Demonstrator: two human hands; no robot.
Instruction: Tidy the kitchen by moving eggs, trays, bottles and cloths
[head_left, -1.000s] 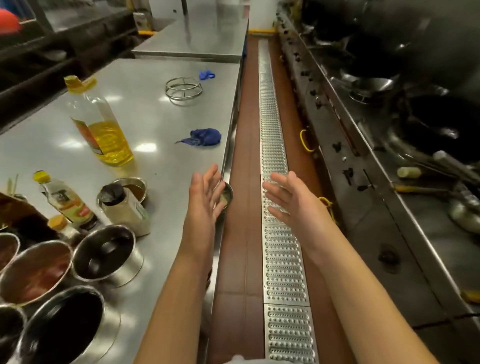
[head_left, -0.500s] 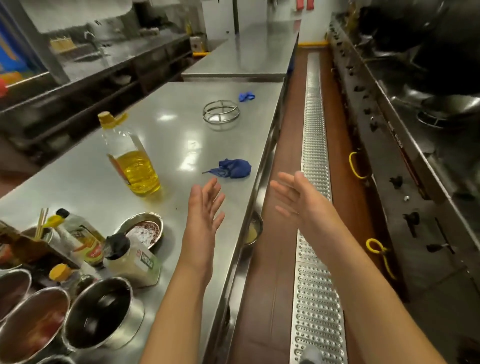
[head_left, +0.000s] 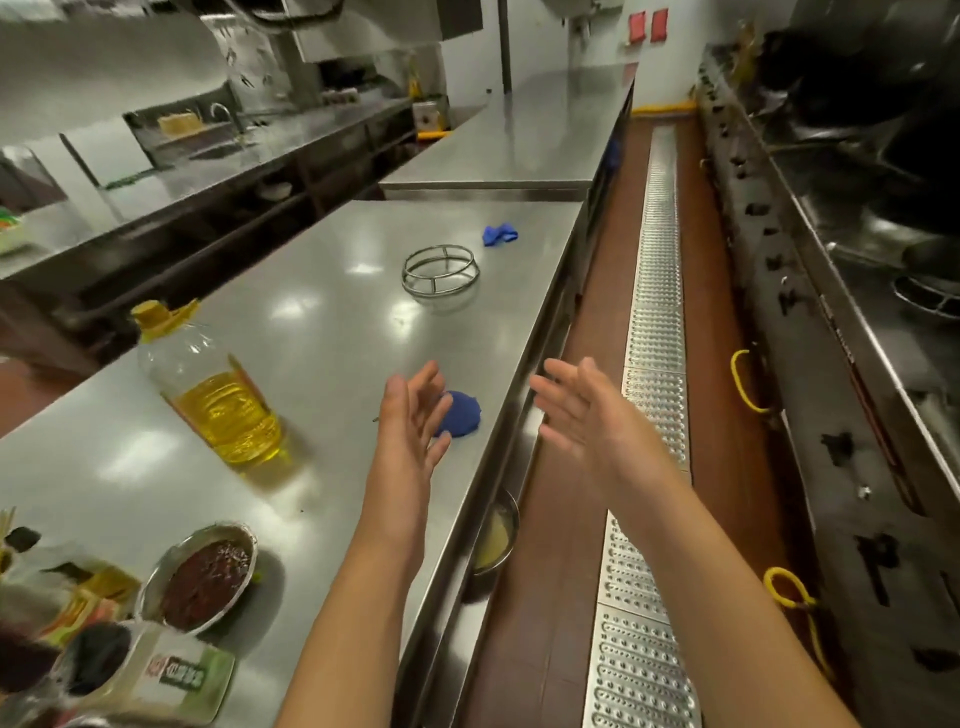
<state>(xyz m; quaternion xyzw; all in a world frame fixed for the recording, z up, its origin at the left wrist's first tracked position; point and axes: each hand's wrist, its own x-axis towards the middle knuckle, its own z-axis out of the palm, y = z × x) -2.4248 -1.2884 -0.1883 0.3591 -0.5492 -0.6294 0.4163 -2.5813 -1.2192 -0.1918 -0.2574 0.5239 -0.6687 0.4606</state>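
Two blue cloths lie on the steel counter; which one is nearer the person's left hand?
The larger crumpled blue cloth, just beyond the left hand; the smaller blue cloth lies farther off, past the wire ring.

**Hands reach the blue cloth**

I've walked forward along the steel counter (head_left: 322, 332). My left hand (head_left: 413, 415), fingers loose, now overlaps the crumpled blue cloth (head_left: 460, 418); my right hand (head_left: 587, 410) has come level beside it, empty.
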